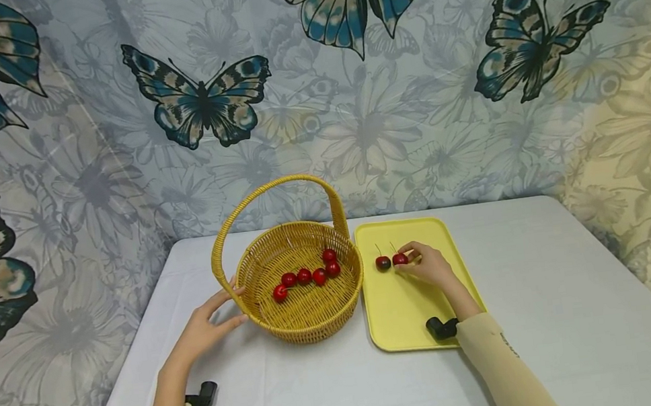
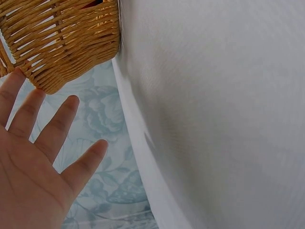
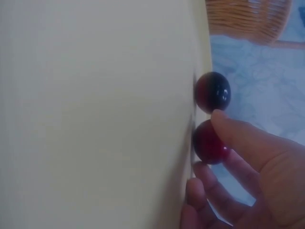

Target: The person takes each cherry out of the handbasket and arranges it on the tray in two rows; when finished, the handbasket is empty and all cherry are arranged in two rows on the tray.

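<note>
A yellow wicker basket (image 1: 311, 332) with a tall handle holds several red cherries (image 1: 304, 276). At its left side, my left hand (image 1: 204, 331) touches the wicker with outstretched fingers; the left wrist view shows the fingers (image 2: 62, 121) spread beside the weave. Over the yellow tray (image 1: 400, 316), my right hand (image 1: 431, 268) pinches a red cherry (image 3: 209, 143) between thumb and fingers. The cherry is at the tray's surface. Right beside it on the tray lies a darker cherry (image 1: 383, 263). Both have thin upright stems.
The basket and tray stand side by side on a white-covered table (image 1: 558, 310). Behind the table hangs a butterfly-patterned cloth (image 1: 364, 124). A black wrist device (image 1: 441, 328) is by the right sleeve, another (image 1: 203, 397) by the left.
</note>
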Tool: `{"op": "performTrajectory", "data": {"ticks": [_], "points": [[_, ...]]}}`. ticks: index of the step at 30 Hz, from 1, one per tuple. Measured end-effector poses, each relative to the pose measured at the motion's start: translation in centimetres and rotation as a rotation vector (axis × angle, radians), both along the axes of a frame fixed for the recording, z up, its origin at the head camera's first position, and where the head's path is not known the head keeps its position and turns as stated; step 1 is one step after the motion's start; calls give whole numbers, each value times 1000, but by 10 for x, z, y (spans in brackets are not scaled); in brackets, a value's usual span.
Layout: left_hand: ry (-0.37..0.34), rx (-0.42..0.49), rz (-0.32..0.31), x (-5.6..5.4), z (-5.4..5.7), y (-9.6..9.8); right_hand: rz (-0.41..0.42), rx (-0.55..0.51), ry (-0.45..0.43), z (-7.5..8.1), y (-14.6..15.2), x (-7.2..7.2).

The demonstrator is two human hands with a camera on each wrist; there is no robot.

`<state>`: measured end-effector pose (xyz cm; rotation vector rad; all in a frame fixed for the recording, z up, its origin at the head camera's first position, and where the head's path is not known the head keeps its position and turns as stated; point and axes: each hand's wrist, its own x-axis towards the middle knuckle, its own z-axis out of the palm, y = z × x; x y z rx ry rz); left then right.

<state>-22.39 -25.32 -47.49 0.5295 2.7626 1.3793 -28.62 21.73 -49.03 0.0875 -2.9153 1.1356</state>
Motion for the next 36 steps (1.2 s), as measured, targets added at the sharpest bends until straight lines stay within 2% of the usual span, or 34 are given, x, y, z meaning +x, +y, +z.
{"op": "performTrajectory", "data": {"ticks": [6,25,36], "points": [[11,-11,2,-2,-3,-2,-3,11,-12,1,0,2],[-8,9,7,-1,-2,-1,25,4,-8,3,9,6],[-8,3,12,-1,-2,0,64,-50,20,16,15,15]]}}
